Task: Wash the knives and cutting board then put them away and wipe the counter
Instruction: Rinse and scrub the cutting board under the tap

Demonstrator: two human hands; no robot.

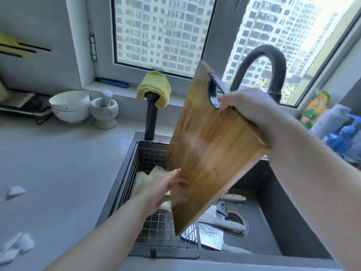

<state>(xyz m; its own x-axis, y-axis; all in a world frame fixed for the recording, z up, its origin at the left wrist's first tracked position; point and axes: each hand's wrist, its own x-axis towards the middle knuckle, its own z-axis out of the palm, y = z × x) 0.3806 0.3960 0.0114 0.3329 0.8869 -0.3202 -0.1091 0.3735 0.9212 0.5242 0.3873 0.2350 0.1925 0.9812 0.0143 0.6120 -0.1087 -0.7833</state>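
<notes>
The wooden cutting board [211, 149] is held up over the sink [283, 222], tilted, its bottom corner hanging just above the wire basket [156, 231] that is set in the sink's left side. The board's dark loop handle is gripped at the top by the right hand [252, 108], with the fingers curled through it. The left hand [166, 188] is laid against the board's lower left edge with the fingers stretched out fairly straight, not wrapped round anything (it's motion-blurred, so the exact contact can't be made out).

The knives [214, 229] are seen lying on the sink floor by the drain, partly hidden behind the board: a wide blade, a grey handle and a pale handle [234, 197] further back. A pale mesh scrubber [144, 178] is sat in the basket under the left hand.

The dark curved faucet [259, 61] is arched behind the board. A yellow cloth [154, 88] is draped over a dark post beside the sink. On the grey counter [58, 163] a white bowl [69, 106] and a marble mortar with pestle [104, 112] are parked side by side near the window sill, and some crumpled white scraps [15, 247] are scattered toward the near left.

As for labels: a bottle with a green-and-orange label [314, 108] is stood at the right next to blue spray bottles [343, 133], but the print is too blurred to be read.
</notes>
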